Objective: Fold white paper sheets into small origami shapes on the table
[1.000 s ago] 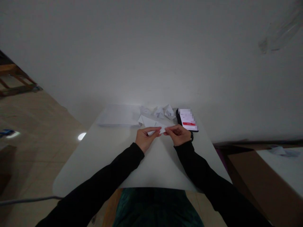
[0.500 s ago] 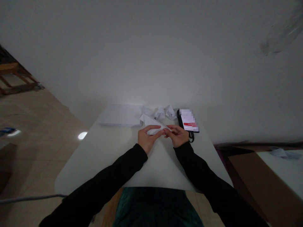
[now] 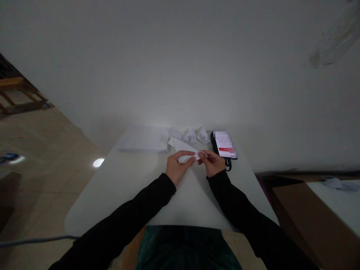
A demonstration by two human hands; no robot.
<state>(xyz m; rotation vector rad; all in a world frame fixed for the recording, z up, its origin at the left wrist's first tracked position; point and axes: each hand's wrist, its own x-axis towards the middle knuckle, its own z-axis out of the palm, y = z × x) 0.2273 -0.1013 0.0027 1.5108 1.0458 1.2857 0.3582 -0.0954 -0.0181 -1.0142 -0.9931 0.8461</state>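
A folded sheet of white paper (image 3: 182,146) is held above the white table (image 3: 135,191), its pointed end toward the back left. My left hand (image 3: 177,165) pinches its left and near part between thumb and fingers. On the right end, my right hand (image 3: 210,162) grips the paper with thumb and fingertips close together. The fingers partly hide the folds there. Just behind it, several small folded white paper pieces (image 3: 190,135) stand in a row.
A stack of white paper (image 3: 144,138) lies at the back left of the table, against the wall. To the right rests a phone (image 3: 225,144) with a lit screen and a black strap. A cardboard box (image 3: 312,210) stands beyond the table's right edge; a wooden stool (image 3: 17,84) is far left.
My right thumb has shifted up and pressed onto the right end of the folded paper. My left hand keeps its hold with little change. The whole view has tilted slightly.
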